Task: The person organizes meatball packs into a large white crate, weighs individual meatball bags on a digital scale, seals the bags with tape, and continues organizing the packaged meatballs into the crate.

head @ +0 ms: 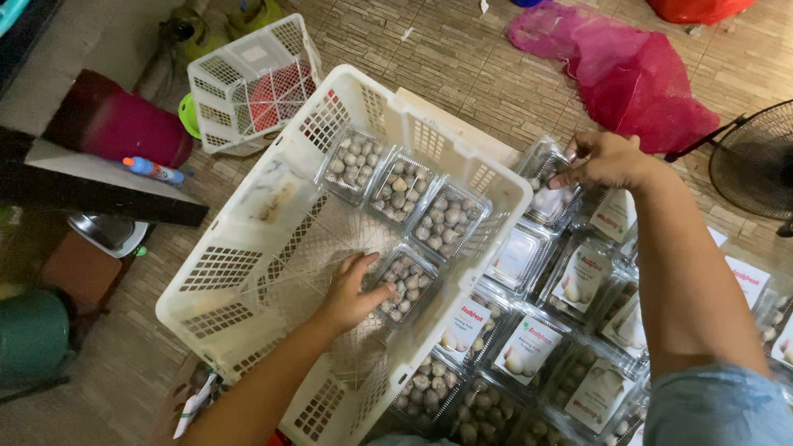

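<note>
A clear plastic punnet (405, 283) of small round pale produce lies flat on the bottom of a large white plastic crate (248, 272), and the left hand (353, 291) rests against its near-left side, fingers (363, 266) spread loosely along the edge and not closed around it. Three more punnets of the same kind stand in a row at the far wall of the crate (353, 163) (398, 186) (448, 217), close beside one another. To seat the punnet well, I judge it should be slid up square against that row so no gap is left, kept flat so the lid stays shut. The right hand (601, 158) is outside the crate, its fingers pinched on the rim of another clear punnet (547, 194) at the top of a batch of labelled punnets (529, 347) laid on the floor; a grip at the corner, as here, should lift it level. Farther out lie a smaller white basket (252, 83), a pink mesh sack (636, 74), a red stool (116, 124) and a floor fan (756, 161) on the tiled floor (462, 58).
</note>
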